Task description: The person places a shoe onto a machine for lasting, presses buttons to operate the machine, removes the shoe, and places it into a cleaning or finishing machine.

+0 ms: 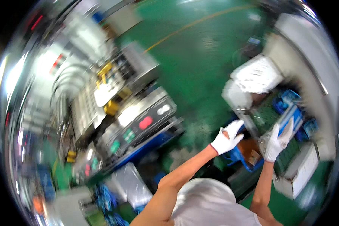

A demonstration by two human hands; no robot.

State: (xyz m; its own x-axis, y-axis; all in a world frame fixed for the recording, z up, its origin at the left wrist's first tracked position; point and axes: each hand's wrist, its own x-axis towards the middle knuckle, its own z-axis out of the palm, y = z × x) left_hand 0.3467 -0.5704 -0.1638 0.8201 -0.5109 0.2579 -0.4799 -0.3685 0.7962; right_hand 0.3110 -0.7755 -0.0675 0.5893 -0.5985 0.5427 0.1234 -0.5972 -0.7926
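Observation:
Both my hands wear white knit gloves. My left hand (227,138) is held out in front of the bench, its fingers partly apart and nothing visible in its grip; a reddish-brown patch shows near the finger bases. My right hand (278,145) reaches over the bench with thumb and fingers stretched apart. Just beyond its fingers lies a long blue piece with a pale grey edge (290,118). Whether the fingertips touch that piece cannot be made out. More blue parts (288,98) lie blurred behind it on the green bench surface (265,115).
A white box (299,171) stands at the bench's near end, a white papered block (257,75) at its far end. Below my hands is a blue bin (237,155) with brown cardboard. On the left stands a machine with a red-and-green button panel (139,130). Green floor (203,45) lies between.

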